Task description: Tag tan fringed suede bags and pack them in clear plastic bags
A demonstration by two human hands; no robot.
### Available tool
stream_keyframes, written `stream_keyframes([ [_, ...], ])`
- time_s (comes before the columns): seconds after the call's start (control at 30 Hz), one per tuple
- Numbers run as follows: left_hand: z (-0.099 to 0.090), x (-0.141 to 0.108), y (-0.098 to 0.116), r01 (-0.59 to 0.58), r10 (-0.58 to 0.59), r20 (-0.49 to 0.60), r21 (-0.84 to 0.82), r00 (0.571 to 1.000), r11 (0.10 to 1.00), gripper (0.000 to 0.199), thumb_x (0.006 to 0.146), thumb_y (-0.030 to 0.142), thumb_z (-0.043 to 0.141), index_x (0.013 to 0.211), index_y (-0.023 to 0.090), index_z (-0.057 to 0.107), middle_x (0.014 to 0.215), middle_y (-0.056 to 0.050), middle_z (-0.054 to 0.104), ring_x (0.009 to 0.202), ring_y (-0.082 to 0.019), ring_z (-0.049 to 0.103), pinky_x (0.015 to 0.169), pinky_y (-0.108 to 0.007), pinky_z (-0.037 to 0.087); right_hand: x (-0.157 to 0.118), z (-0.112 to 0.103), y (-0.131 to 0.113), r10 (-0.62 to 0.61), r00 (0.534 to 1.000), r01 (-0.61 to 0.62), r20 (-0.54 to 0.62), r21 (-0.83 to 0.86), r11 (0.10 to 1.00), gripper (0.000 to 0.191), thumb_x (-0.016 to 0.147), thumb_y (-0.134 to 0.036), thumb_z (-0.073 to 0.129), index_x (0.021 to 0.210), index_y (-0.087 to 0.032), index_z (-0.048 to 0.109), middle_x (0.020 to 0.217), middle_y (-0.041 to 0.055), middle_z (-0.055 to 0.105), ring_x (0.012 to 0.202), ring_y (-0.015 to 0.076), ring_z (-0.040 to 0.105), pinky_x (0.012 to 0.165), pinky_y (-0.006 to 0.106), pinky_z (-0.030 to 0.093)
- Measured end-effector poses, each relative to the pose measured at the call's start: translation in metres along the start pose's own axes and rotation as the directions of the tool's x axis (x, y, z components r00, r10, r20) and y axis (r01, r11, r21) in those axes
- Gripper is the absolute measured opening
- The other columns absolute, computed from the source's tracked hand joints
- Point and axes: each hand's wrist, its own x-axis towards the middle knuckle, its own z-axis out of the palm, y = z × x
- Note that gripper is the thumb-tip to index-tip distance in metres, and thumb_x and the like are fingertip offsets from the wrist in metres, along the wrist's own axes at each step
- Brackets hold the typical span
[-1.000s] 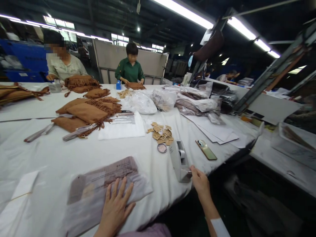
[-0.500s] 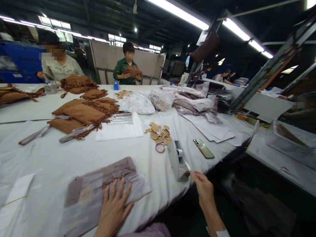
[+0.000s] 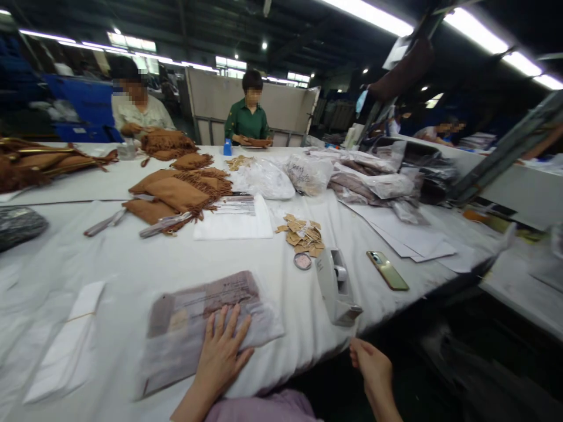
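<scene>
My left hand (image 3: 223, 346) lies flat with fingers spread on a clear plastic bag (image 3: 264, 325), which has a folded grey-brown item (image 3: 222, 290) inside. My right hand (image 3: 373, 366) is held just off the table's front edge, thumb and forefinger pinched on a short piece of clear tape that barely shows. Beyond it stands a grey tape dispenser (image 3: 328, 293) with a roll in it, apart from the hand. A small round dish (image 3: 302, 261) with pinkish contents and a heap of brown tags (image 3: 303, 234) lie behind the dispenser.
A phone (image 3: 387, 271) lies right of the dispenser. Brown fringed bags (image 3: 171, 196), filled plastic bags (image 3: 369, 179) and white sheets (image 3: 391, 234) cover the far side. Banded white strips (image 3: 70, 340) lie at left. Two co-workers sit across the table (image 3: 132, 264).
My right hand has drawn away from the dispenser toward me, and the tape no longer stretches between them. My left hand stays on the bag. The view has turned left.
</scene>
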Motion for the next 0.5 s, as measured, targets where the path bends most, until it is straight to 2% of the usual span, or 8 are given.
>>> stream_keyframes([
  [0.07,-0.004,0.002,0.0,0.005,-0.005,0.016,-0.012,1.0,1.0,0.06,0.083,0.052,0.052,0.139,0.036,0.038,0.15,-0.006,0.033,0.137,-0.036,0.024,0.109,-0.057,0.015,-0.007,0.004,-0.001,-0.017,0.991,0.027,0.129,-0.078,0.997,0.045,0.048,-0.054,0.066,0.066,-0.013,0.066,0.053,0.0056,0.062,0.047,0.019,0.054,0.043,0.03,0.044],
  [0.1,-0.006,0.003,-0.001,0.012,-0.011,0.023,-0.018,1.0,1.0,0.061,0.083,0.054,0.051,0.14,0.037,0.037,0.151,-0.006,0.032,0.137,-0.036,0.023,0.109,-0.057,0.015,-0.012,0.007,-0.008,-0.059,0.973,0.089,0.224,-0.127,0.988,0.045,0.052,-0.055,0.065,0.07,-0.014,0.066,0.055,0.0058,0.064,0.049,0.0199,0.056,0.045,0.03,0.045],
  [0.17,-0.009,0.004,-0.001,0.024,-0.023,0.034,-0.025,0.999,0.999,0.063,0.083,0.055,0.05,0.141,0.037,0.035,0.152,-0.006,0.029,0.137,-0.036,0.023,0.109,-0.057,0.014,-0.025,0.02,-0.035,-0.205,0.87,0.323,0.448,-0.205,0.924,0.041,0.063,-0.054,0.061,0.075,-0.015,0.067,0.06,0.0051,0.065,0.056,0.0208,0.058,0.051,0.03,0.046],
  [0.2,-0.01,0.005,-0.001,0.028,-0.026,0.04,-0.029,0.999,0.999,0.064,0.083,0.056,0.05,0.141,0.036,0.034,0.152,-0.007,0.029,0.137,-0.036,0.023,0.109,-0.058,0.013,-0.032,0.028,-0.053,-0.293,0.784,0.472,0.548,-0.217,0.854,0.037,0.068,-0.052,0.059,0.075,-0.017,0.067,0.062,0.0043,0.066,0.059,0.0205,0.059,0.055,0.03,0.046],
  [0.23,-0.01,0.005,-0.001,0.031,-0.029,0.043,-0.034,0.999,0.999,0.064,0.083,0.056,0.051,0.141,0.036,0.034,0.152,-0.007,0.028,0.137,-0.037,0.022,0.109,-0.058,0.013,-0.04,0.038,-0.073,-0.356,0.667,0.607,0.655,-0.201,0.769,0.033,0.072,-0.05,0.057,0.072,-0.018,0.066,0.064,0.0033,0.065,0.062,0.0199,0.059,0.059,0.029,0.046],
  [0.3,-0.011,0.005,-0.001,0.035,-0.033,0.048,-0.047,0.998,0.998,0.065,0.082,0.056,0.052,0.142,0.037,0.033,0.153,-0.007,0.027,0.138,-0.037,0.021,0.109,-0.058,0.012,-0.054,0.058,-0.113,-0.383,0.43,0.767,0.817,-0.107,0.632,0.028,0.08,-0.043,0.053,0.072,-0.019,0.066,0.065,0.0014,0.065,0.063,0.018,0.058,0.062,0.027,0.044],
  [0.4,-0.011,0.005,-0.001,0.044,-0.04,0.056,-0.07,0.998,0.997,0.066,0.082,0.055,0.053,0.142,0.037,0.032,0.153,-0.006,0.025,0.138,-0.036,0.018,0.11,-0.058,0.012,-0.069,0.089,-0.161,-0.317,0.099,0.849,0.943,0.086,0.521,0.023,0.084,-0.033,0.05,0.076,-0.02,0.068,0.075,0.0011,0.069,0.069,0.0168,0.06,0.067,0.024,0.044],
  [0.5,-0.011,0.004,-0.002,0.044,-0.039,0.064,-0.089,0.997,0.995,0.066,0.083,0.055,0.052,0.142,0.038,0.031,0.154,-0.006,0.023,0.139,-0.036,0.018,0.11,-0.059,0.011,-0.076,0.12,-0.188,-0.172,-0.162,0.879,0.972,0.221,0.422,0.02,0.082,-0.028,0.053,0.078,-0.022,0.072,0.073,-0.0005,0.07,0.067,0.0155,0.061,0.067,0.023,0.043],
])
